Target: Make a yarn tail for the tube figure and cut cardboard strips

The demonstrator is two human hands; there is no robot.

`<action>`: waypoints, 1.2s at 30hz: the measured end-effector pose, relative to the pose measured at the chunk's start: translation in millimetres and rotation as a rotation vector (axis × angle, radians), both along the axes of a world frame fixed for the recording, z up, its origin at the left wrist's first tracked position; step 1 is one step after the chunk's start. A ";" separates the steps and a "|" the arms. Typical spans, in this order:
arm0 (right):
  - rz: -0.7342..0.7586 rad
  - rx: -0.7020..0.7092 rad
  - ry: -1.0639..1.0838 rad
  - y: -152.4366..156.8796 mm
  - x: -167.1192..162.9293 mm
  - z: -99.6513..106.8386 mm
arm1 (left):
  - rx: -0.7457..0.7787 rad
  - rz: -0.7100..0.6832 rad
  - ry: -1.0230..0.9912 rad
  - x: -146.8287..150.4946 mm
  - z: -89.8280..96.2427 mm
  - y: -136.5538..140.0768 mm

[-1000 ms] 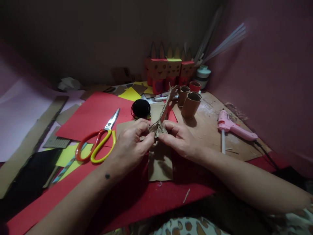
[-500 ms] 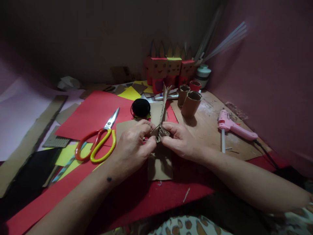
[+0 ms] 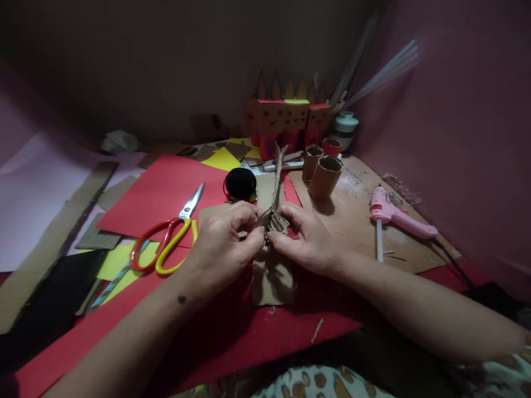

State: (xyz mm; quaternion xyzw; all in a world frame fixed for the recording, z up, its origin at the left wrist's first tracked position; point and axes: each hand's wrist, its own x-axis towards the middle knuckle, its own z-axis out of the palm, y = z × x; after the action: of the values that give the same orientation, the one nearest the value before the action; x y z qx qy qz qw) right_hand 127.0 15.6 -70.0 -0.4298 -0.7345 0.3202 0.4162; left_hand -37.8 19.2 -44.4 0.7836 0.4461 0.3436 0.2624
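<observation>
Between my two hands stands a torn, twisted strip of corrugated cardboard (image 3: 277,188), its lower end splayed out. My left hand (image 3: 232,235) pinches the left side of that lower end between thumb and fingers. On the other side, my right hand (image 3: 305,237) grips the right edge in the same way. Beneath both hands lies a flat cardboard rectangle (image 3: 272,284) on red sheeting. Scissors (image 3: 168,240) with one red and one yellow handle rest left of my left hand. Behind it sits a black spool of thread or cord (image 3: 241,183).
A pink glue gun (image 3: 396,213) lies at right on a cardboard board (image 3: 352,221). Cardboard tubes (image 3: 326,179) stand behind my right hand. Several decorated box figures (image 3: 271,119) and a pale-lidded jar (image 3: 345,124) line the back. Red paper (image 3: 166,188) covers the left.
My fingers have shifted slightly on the splayed end of the cardboard strip, which looks a little more crumpled and folded. The whole view has moved slightly; both hands keep their hold.
</observation>
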 end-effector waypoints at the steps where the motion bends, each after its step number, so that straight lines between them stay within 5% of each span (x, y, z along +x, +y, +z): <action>1: -0.028 0.038 -0.031 -0.4 -1.0 0.5 | 0.016 0.000 0.011 0.2 -0.2 -0.5; 4: -0.043 0.074 -0.042 0.0 -2.1 1.1 | 0.023 -0.022 0.036 -0.1 0.7 -0.3; 12: 0.104 -0.184 0.250 3.7 2.3 -4.2 | -0.101 -0.037 -0.045 -1.9 3.1 3.0; 23: 0.150 -0.289 0.628 6.7 3.5 -6.8 | 0.449 -0.076 0.094 4.2 -13.3 0.7; 36: 0.181 -0.310 0.767 10.2 2.5 -11.7 | 0.305 -0.056 -0.023 2.4 -6.6 0.4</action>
State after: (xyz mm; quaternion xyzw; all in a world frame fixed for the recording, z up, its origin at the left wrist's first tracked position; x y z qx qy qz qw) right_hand 129.4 25.8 -81.7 -0.2711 -0.5044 0.5988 0.5599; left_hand -35.4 19.7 -51.0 0.8223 0.3639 0.4090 0.1551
